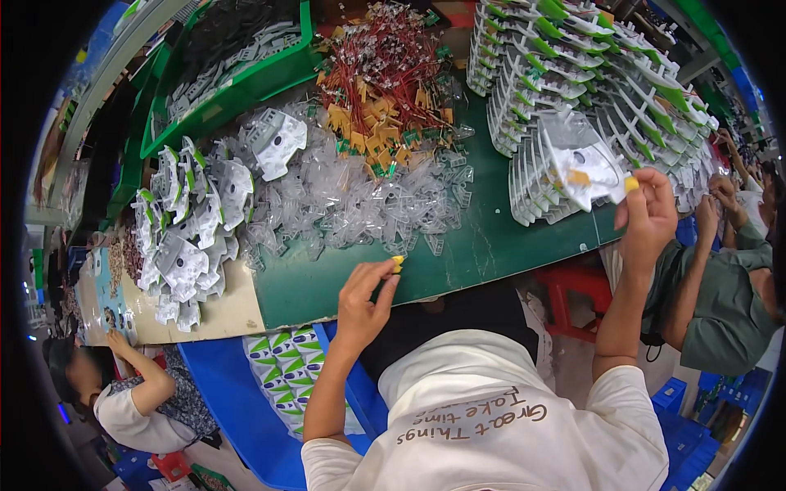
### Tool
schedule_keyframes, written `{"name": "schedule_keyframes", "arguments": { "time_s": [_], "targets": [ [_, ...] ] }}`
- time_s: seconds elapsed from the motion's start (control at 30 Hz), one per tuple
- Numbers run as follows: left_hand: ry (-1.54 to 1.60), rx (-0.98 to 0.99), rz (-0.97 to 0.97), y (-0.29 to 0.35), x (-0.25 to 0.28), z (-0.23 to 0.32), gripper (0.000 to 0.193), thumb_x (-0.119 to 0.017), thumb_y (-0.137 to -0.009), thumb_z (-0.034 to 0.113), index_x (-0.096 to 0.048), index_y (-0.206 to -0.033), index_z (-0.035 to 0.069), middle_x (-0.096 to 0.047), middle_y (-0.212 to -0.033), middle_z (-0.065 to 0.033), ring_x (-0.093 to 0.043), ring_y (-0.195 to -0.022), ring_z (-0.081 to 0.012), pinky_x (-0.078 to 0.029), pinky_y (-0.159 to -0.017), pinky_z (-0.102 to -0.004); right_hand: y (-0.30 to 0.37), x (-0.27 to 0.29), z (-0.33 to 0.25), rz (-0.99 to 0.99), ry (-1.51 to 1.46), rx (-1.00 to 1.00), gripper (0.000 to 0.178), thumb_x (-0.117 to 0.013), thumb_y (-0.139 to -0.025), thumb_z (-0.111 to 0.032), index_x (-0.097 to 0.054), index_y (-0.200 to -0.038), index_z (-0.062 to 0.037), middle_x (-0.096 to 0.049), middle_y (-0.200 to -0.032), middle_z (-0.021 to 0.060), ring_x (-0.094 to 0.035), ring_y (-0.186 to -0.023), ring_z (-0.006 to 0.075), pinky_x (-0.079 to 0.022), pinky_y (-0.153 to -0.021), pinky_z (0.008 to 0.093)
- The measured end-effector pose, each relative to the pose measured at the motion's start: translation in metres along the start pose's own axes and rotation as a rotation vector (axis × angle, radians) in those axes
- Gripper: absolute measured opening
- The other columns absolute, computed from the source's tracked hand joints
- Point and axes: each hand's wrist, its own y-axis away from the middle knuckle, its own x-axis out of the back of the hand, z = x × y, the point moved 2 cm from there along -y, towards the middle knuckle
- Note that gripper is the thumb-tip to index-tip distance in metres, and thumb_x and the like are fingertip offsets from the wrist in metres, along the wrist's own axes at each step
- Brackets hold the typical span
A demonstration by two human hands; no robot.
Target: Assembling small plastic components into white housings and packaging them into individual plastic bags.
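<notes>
My right hand (pixel 649 211), with a yellow finger cot on a fingertip, pinches the edge of a white plastic housing (pixel 580 154). An orange piece shows on this slightly blurred housing, which is in front of tall stacks of similar white-and-green housings (pixel 524 184). My left hand (pixel 366 296) is at the near edge of a heap of clear plastic parts (pixel 352 200). Its thumb and index finger, also with a yellow cot, are drawn together in a pinch. Anything between them is too small to make out.
Behind the clear parts lies a pile of orange pieces with red wires (pixel 381 90). A green bin (pixel 237 86) holds grey and black parts. More housings (pixel 184 245) are piled at left on the green worktable (pixel 327 282). Co-workers sit on both sides; a red stool (pixel 573 286) stands at right.
</notes>
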Motion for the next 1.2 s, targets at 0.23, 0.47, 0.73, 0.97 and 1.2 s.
{"name": "schedule_keyframes", "arguments": {
  "time_s": [0.23, 0.47, 0.73, 0.97, 1.2],
  "targets": [
    [-0.030, -0.050, -0.004, 0.001, -0.002, 0.003, 0.022, -0.069, -0.085, -0.004, -0.068, -0.107, -0.003, -0.070, -0.096, -0.0152, -0.066, -0.086, -0.0306, -0.053, -0.075, -0.0368, -0.007, 0.000, 0.041, 0.160, 0.014, 0.053, 0.019, -0.060, -0.094, 0.000, -0.058, -0.113, 0.0016, -0.061, -0.070, 0.0031, -0.048, -0.050, 0.0045, -0.035, -0.045, 0.0183],
    [-0.006, -0.055, 0.039, 0.003, -0.005, -0.005, 0.020, -0.068, -0.084, -0.004, -0.069, -0.103, -0.001, -0.069, -0.089, -0.0131, -0.064, -0.079, -0.0281, -0.051, -0.070, -0.0369, 0.023, -0.016, 0.027, 0.295, 0.176, 0.324, 0.020, -0.060, -0.095, 0.000, -0.059, -0.116, 0.0023, -0.064, -0.080, 0.0039, -0.046, -0.057, 0.0028, -0.035, -0.049, 0.0174],
    [-0.046, -0.135, 0.125, 0.007, -0.012, -0.015, 0.013, -0.071, -0.081, -0.002, -0.070, -0.094, 0.001, -0.069, -0.087, -0.0103, -0.063, -0.074, -0.0272, -0.050, -0.067, -0.0357, 0.053, -0.193, 0.024, -0.602, 0.255, 0.483, 0.015, -0.072, -0.075, 0.003, -0.069, -0.088, -0.0024, -0.067, -0.085, 0.0076, -0.066, -0.076, 0.0242, -0.052, -0.065, 0.0338],
    [-0.021, -0.122, 0.142, 0.010, -0.012, -0.017, 0.013, -0.071, -0.081, -0.001, -0.071, -0.093, 0.003, -0.069, -0.086, -0.0091, -0.062, -0.074, -0.0257, -0.049, -0.067, -0.0352, 0.040, -0.249, 0.031, -0.757, 0.590, 0.826, 0.016, -0.067, -0.074, 0.000, -0.071, -0.089, -0.0044, -0.062, -0.088, 0.0093, -0.059, -0.089, 0.0261, -0.044, -0.077, 0.0384],
    [-0.038, -0.136, 0.158, 0.011, -0.012, -0.016, 0.014, -0.071, -0.081, 0.000, -0.071, -0.094, 0.003, -0.068, -0.086, -0.0078, -0.061, -0.074, -0.0256, -0.050, -0.067, -0.0360, 0.036, -0.254, 0.021, -0.877, 0.823, 0.936, 0.023, -0.063, -0.076, -0.001, -0.068, -0.098, -0.0021, -0.060, -0.094, 0.0106, -0.057, -0.091, 0.0255, -0.041, -0.078, 0.0381]
  ]
}}
